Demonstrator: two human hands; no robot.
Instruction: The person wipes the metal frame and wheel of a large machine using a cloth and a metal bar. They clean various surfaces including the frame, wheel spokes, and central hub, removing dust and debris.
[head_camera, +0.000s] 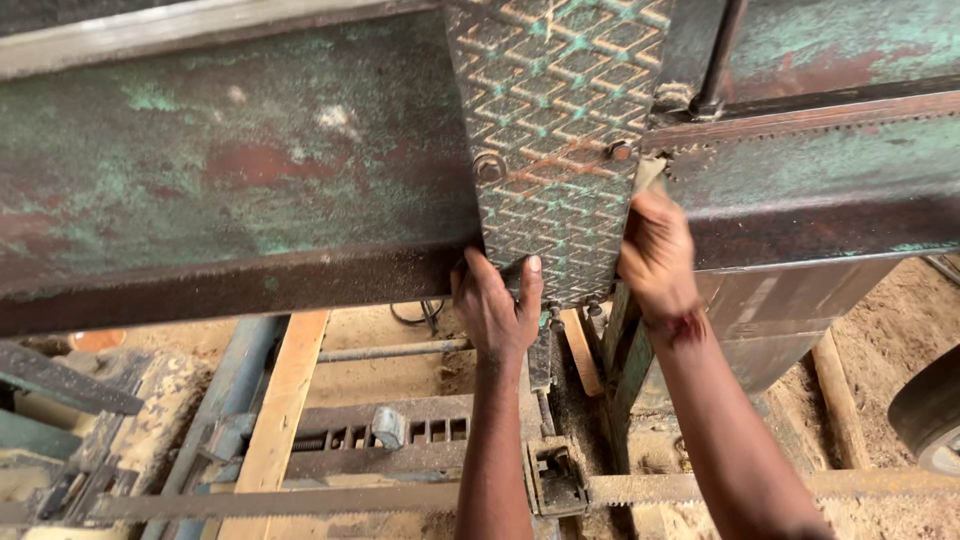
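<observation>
A big worn green and rust-coloured machine body (230, 170) fills the upper view. A diamond-patterned metal cover plate (550, 130) hangs down its middle. My left hand (495, 310) grips the plate's lower left edge, thumb on the plate's face. My right hand (655, 255) is closed on the plate's right edge, next to a toothed saw band (800, 125) running along the machine to the right. The right hand is slightly blurred.
Below, another toothed saw band (300, 500) runs across the bottom through a small metal guide block (555, 480). A wooden plank (280, 410), metal rails and a slotted bar (400, 435) lie over sawdust-covered ground. A dark wheel (930, 405) shows at the right edge.
</observation>
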